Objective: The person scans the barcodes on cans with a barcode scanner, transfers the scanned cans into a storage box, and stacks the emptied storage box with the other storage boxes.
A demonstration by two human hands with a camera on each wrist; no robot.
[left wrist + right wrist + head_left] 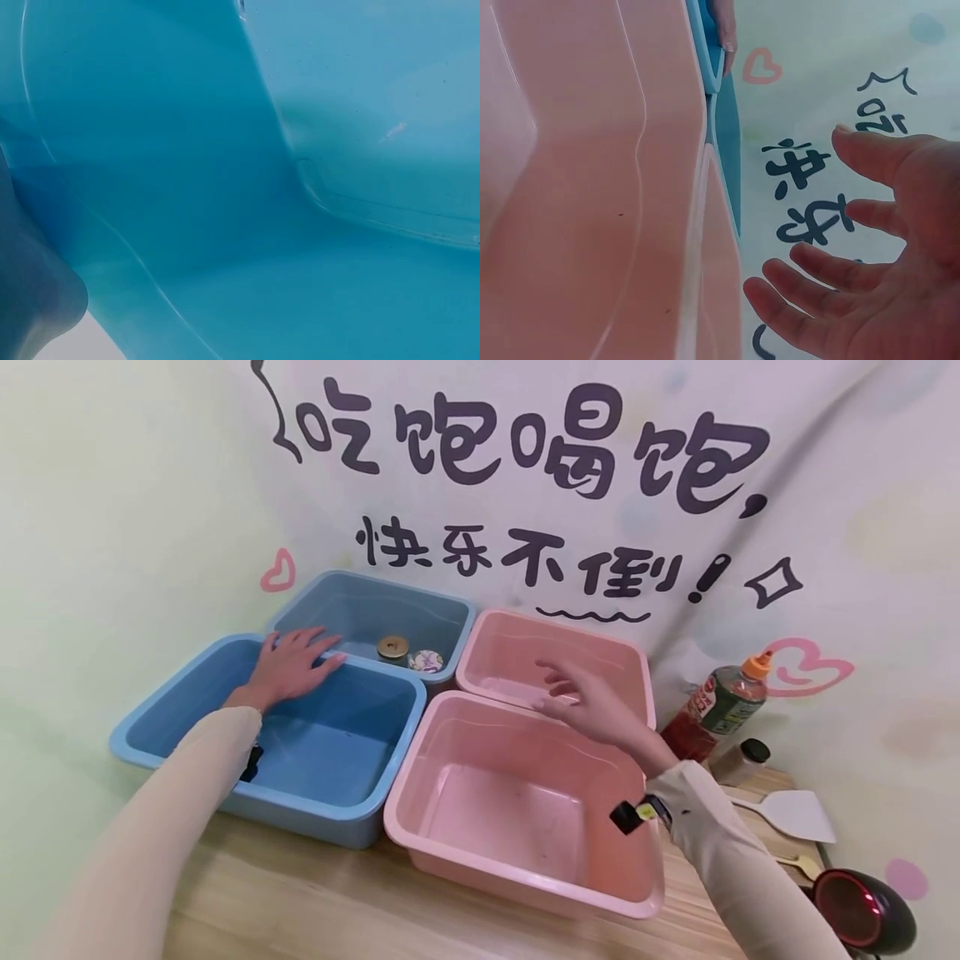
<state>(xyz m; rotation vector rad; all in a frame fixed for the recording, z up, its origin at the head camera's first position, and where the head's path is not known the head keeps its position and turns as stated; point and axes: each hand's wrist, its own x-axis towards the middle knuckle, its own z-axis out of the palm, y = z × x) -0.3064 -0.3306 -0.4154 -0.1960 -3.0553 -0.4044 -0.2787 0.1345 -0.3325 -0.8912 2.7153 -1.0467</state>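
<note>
My left hand (291, 667) hovers over the far rim of the front blue basin (322, 756), fingers spread and holding nothing. Behind it stands a second blue basin (356, 602), with a gold-lidded jar (393, 647) and a round container with a patterned top (427, 661) inside. My right hand (596, 708) is in the air above the rims between the front pink basin (510, 814) and the back pink basin (517, 639). In the right wrist view its fingers (787, 311) are loosely bent and apart, with nothing in them. The left wrist view shows mostly blue basin wall.
On the right stand a sauce bottle (723, 702) with an orange cap and a dark-lidded jar (741, 762). Nearby are a white spatula (798, 814), a small yellow utensil (804, 865) and a black-and-red object (862, 910). A lettered wall covering (480, 502) rises behind the basins.
</note>
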